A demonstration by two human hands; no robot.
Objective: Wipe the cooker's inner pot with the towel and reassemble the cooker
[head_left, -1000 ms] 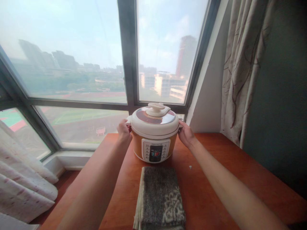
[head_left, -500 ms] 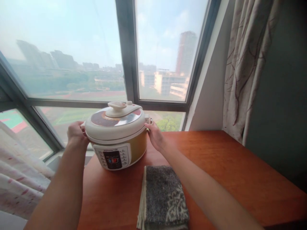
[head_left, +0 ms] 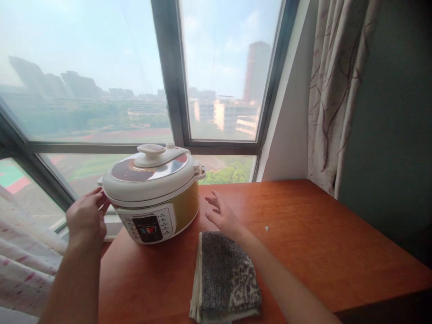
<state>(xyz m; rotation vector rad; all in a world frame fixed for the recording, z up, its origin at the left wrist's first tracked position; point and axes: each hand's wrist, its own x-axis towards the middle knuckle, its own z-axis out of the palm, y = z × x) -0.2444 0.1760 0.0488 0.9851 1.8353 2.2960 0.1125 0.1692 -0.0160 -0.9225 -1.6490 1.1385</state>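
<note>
Grey folded towel at the near edge of a reddish wooden desk, patterned corner turned toward the camera. Just beyond it, right hand hovering open above the desk, fingers spread and holding nothing, near the cooker's right side but apart from it. Left hand off the desk's left edge, fingers loosely open, tips at or just beside the cooker's left handle; contact hard to judge. Cream-and-gold electric pressure cooker upright at the desk's far left corner, lid on, control panel facing forward. Small white speck alone on the wood. Behind, tall window over hazy city, curtain at right.
</note>
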